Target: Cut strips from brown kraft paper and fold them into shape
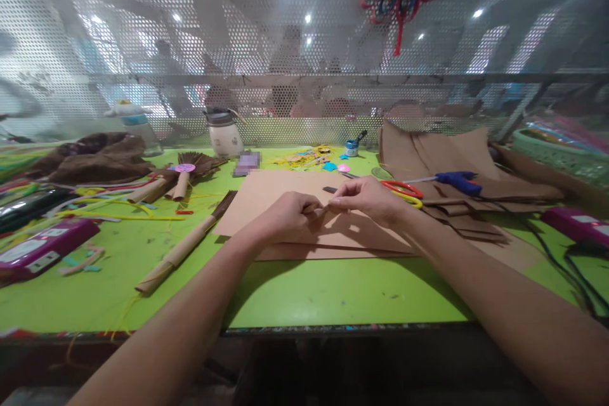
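My left hand (288,216) and my right hand (365,200) meet over a stack of brown kraft paper sheets (257,193). Fingertips of both are pinched together on a small, narrow brown strip (326,208), mostly hidden by the fingers. Scissors (402,189) with red and yellow handles lie just right of my right hand, their blades partly behind it. Left of the sheets lies a rolled brown paper tube (178,250) with a dark fringed end and yellow string.
A blue glue gun (459,182) rests on folded brown paper (438,146) at the right. Purple power strips (47,247) sit at both sides. A tumbler (223,133) and a small blue jar (352,148) stand at the back, before a perforated screen (266,95).
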{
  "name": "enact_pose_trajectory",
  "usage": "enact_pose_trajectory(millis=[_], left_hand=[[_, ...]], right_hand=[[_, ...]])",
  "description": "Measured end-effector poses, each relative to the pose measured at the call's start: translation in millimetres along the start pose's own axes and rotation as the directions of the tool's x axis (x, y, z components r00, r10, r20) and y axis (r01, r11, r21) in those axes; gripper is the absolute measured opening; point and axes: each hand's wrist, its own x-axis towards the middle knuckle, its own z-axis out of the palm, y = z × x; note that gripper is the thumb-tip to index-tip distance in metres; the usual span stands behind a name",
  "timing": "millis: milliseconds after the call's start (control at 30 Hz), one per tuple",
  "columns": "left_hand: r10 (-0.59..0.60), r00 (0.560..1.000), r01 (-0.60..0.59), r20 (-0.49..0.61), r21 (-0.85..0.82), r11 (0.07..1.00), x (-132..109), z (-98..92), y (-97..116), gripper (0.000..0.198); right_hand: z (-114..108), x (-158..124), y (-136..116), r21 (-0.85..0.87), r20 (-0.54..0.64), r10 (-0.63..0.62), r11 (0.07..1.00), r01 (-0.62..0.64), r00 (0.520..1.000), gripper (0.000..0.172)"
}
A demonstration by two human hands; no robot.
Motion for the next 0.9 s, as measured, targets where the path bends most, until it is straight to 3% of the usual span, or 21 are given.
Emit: enact_pose_trajectory(millis=[200, 333, 667, 800, 900], left_hand=[[-0.026, 0.999, 0.026, 0.028, 0.01, 1.0, -2, 0.1, 0, 0.018], [-0.02, 0.998, 0.021, 0.067, -0.021, 1.0, -3, -2.9, 4, 0.025], [-0.007, 0.999, 0.006, -0.037, -0.014, 1.0, -1, -0.8, 3, 0.028], [-0.055, 0.997, 0.06, 0.053, -0.113, 0.992, -4, -9.0, 5, 0.033], [-0.025, 0.993, 0.058, 0.113, -0.302, 0.952, -8, -15.4, 8, 0.035]], right_hand=[[-4, 1, -1, -0.015, -0.003, 0.009, 1.0, -0.009, 1.0, 0.027], [-7, 1, -4, 0.003, 0.006, 0.038, 0.999, -0.038, 0.999, 0.031], [-12, 6, 5, 0.179, 0.058, 0.125, 0.975, -0.134, 0.99, 0.035], [-14, 4, 0, 0.241, 0.124, 0.104, 0.962, -0.131, 0.987, 0.033], [-18, 1, -5, 0.363, 0.162, 0.052, 0.926, -0.108, 0.985, 0.035]])
